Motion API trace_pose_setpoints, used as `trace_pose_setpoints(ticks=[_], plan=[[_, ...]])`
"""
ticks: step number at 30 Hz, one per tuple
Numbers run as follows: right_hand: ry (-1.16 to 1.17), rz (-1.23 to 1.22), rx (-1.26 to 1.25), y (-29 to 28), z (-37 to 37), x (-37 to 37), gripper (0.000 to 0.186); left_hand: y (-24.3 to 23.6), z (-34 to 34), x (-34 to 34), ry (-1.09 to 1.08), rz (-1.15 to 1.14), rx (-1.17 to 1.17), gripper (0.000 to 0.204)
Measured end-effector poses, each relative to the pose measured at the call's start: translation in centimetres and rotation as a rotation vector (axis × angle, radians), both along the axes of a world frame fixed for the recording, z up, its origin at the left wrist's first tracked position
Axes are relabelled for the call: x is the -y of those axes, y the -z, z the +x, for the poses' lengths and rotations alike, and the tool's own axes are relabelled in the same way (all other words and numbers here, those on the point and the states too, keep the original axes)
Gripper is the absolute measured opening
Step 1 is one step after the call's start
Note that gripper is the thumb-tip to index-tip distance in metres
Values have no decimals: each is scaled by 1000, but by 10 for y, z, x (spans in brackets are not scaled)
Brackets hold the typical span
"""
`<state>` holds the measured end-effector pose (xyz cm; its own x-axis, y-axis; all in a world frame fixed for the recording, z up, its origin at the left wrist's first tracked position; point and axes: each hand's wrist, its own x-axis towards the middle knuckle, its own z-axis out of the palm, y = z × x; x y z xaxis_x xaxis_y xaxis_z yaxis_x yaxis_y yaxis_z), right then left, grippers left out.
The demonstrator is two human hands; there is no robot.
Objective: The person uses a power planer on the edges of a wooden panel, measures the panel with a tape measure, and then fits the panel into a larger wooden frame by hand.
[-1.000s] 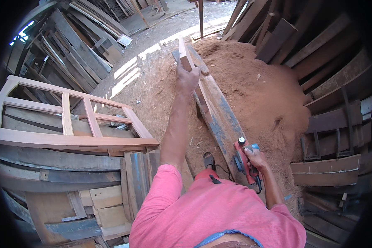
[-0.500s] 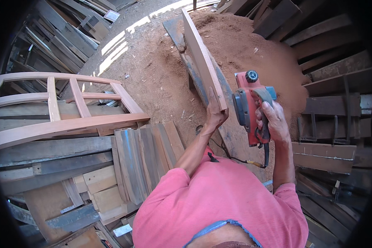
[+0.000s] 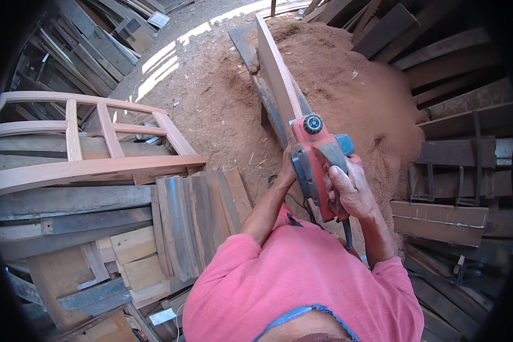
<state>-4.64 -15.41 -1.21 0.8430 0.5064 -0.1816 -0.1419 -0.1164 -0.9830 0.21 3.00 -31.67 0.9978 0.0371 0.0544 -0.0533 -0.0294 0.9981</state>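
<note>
My right hand (image 3: 352, 185) is closed round the rear handle of a red electric planer (image 3: 319, 151), which has a black front knob. The planer sits over the near end of a long wooden board (image 3: 276, 65) standing on edge. That board rests along a worn, narrow bench (image 3: 246, 48) that runs away from me. My left hand (image 3: 288, 171) is at the board's near end, beside the planer; the tool hides its fingers, which were wrapped on the board a moment ago. A power cord (image 3: 347, 233) trails from the planer's rear.
Sawdust (image 3: 347, 74) is heaped beyond and right of the bench. At left, a curved wooden frame (image 3: 97, 168) lies over stacked boards (image 3: 74, 202). Short planks (image 3: 196, 222) lie close to my left arm. More timber (image 3: 461, 148) is piled along the right.
My right hand has brought the planer leftward and slightly nearer, from beside the board to over its near end. The planer now covers most of my left hand.
</note>
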Motion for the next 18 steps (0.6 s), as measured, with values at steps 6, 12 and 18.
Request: trace_pose_setpoints(ticks=[6,12,18], plan=[[33,-61,33,6,17,-20,48,5,-6,0,38,-97,-27,53],[125,-111,129,7,91,-70,56,-52,-6,-6,76,251,176,65],[127,-172,188,14,166,-112,59,-63,-5,1,-29,323,-102,94]])
